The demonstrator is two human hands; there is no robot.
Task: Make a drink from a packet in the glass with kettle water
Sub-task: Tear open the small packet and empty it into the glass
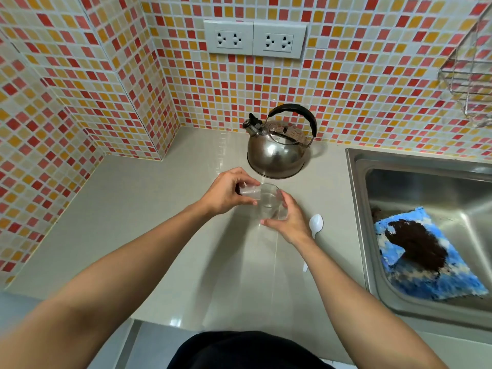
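Observation:
A clear glass stands on the beige counter in front of a steel kettle with a black handle. My right hand wraps around the glass from the right side. My left hand pinches a small pale packet, tilted against the glass rim on its left. What is inside the glass is too faint to make out. A white plastic spoon lies on the counter just right of my right hand.
A steel sink sits at the right with a blue, white and brown cloth in it. Tiled walls close the back and left. A double socket is on the wall above the kettle, a wire rack at top right.

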